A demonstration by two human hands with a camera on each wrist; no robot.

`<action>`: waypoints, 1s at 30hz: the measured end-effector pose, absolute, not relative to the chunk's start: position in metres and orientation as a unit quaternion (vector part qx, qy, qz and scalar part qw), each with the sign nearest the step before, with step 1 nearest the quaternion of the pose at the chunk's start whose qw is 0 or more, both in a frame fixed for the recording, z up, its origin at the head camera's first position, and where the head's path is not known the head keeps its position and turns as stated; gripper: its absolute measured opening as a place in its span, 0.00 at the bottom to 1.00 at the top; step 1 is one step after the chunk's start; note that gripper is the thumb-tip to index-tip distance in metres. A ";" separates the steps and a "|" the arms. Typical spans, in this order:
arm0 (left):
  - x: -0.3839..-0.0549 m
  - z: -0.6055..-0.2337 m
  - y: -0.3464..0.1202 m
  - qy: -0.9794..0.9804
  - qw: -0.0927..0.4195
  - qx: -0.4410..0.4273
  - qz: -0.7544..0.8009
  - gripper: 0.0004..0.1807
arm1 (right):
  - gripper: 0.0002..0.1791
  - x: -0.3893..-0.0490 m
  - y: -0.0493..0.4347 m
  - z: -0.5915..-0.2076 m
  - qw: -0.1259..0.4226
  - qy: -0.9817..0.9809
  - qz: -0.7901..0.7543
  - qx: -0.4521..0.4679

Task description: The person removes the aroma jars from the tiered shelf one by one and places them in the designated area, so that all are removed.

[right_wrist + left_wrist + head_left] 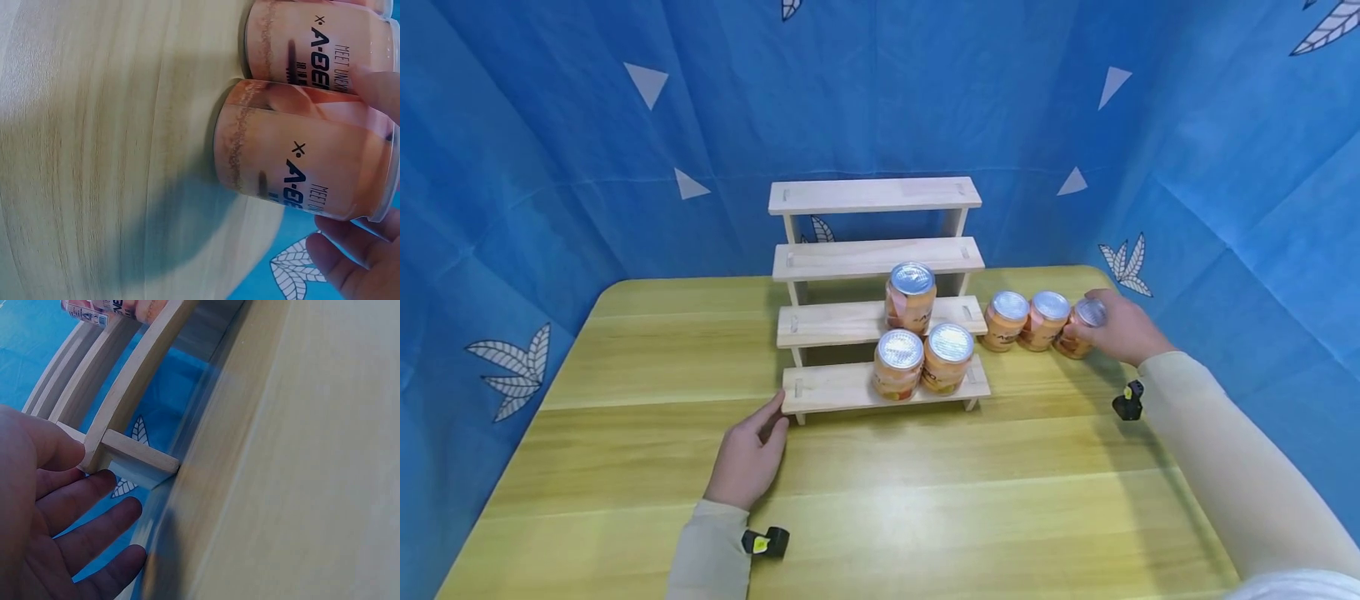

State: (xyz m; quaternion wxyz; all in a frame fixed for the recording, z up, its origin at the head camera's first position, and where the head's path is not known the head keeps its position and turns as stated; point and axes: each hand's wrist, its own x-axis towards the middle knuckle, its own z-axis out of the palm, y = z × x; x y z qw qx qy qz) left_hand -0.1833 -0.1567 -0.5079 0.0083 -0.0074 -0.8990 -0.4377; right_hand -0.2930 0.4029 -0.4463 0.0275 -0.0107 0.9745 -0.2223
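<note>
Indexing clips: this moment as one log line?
left hand: touches rack, lower left | right hand: grips rightmost can | rack: two cans lowest shelf, one next up | table: three cans including gripped

At the head view's right, the right hand (1122, 327) hides part of the end can (1091, 312). In the left wrist view, the top edge cuts off cans (89, 311) at upper left.
</note>
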 end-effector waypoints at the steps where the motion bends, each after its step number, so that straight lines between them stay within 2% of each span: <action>1: -0.183 -0.508 -0.157 -0.899 0.008 -0.007 -0.438 0.25 | 0.50 -0.292 0.403 -0.446 0.030 0.974 -0.223 -0.010; 12: -0.183 -0.507 -0.156 -0.898 0.008 -0.013 -0.439 0.26 | 0.52 -0.286 0.401 -0.438 0.035 0.974 -0.224 -0.015; 25: -0.182 -0.509 -0.157 -0.897 0.010 -0.014 -0.441 0.25 | 0.48 -0.284 0.395 -0.420 0.033 0.975 -0.218 -0.021; 30: -0.182 -0.509 -0.157 -0.897 0.013 -0.016 -0.442 0.25 | 0.44 -0.280 0.389 -0.416 0.025 0.976 -0.213 -0.023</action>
